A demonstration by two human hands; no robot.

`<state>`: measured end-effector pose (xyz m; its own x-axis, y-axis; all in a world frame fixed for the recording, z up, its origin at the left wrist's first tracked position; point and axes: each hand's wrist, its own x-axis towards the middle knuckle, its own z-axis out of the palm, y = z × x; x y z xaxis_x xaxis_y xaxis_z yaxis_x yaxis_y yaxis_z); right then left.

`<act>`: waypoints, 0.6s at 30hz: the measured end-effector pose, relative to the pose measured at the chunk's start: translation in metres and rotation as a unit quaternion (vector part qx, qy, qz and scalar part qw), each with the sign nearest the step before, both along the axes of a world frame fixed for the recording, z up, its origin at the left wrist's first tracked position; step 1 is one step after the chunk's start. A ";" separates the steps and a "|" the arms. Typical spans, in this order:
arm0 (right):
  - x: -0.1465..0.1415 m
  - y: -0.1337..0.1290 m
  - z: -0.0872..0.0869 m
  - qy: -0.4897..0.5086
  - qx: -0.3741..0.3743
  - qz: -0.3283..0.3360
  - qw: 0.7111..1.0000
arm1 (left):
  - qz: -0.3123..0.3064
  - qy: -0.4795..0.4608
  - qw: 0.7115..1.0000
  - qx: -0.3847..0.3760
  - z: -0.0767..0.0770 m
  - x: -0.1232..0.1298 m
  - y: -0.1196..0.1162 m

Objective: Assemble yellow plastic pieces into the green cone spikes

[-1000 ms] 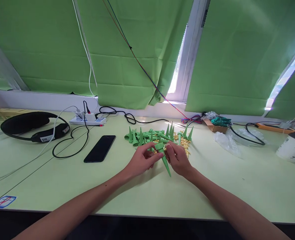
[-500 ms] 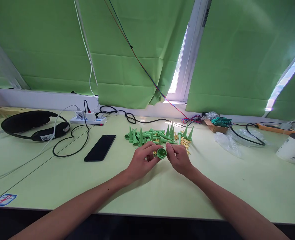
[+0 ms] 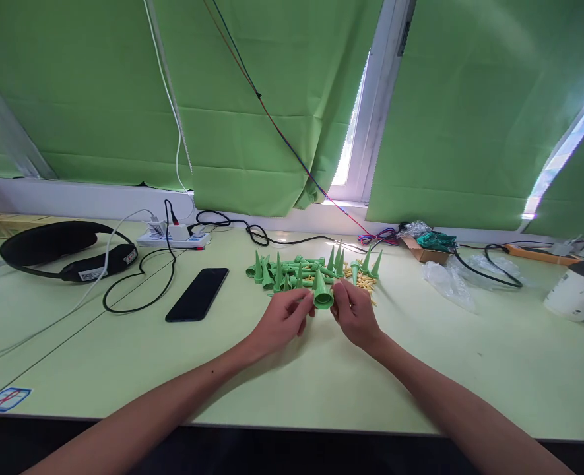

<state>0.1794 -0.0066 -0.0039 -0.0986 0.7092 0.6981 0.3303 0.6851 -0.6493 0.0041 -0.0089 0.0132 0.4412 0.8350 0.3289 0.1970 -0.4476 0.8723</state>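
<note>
Pale table point(image 3: 371, 376) — both hands point(image 3: 316, 320) grip green cone point(image 3: 323, 295).

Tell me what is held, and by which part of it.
A green hollow cone, held at its wide open end, between the fingers of the left hand and right hand.

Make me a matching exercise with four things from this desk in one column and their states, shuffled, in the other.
1. Phone
2. Nearest green cone
3. Cardboard box
4. White power strip

A. Beneath a teal bundle
B. Open end facing the camera
C. With plugs in it
D. Lying flat, dark screen up

Right pairs: 1-D, 2-B, 3-A, 4-C.
</note>
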 end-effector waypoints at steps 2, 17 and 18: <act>0.001 0.000 0.001 -0.024 0.015 0.010 1.000 | -0.046 -0.013 0.996 -0.073 -0.002 -0.001 0.002; 0.002 0.003 0.002 -0.124 0.052 0.028 0.991 | -0.042 0.011 0.997 -0.070 0.000 -0.003 0.000; 0.003 0.003 0.002 -0.128 0.051 0.030 0.990 | -0.044 0.014 0.997 -0.054 0.001 -0.003 -0.001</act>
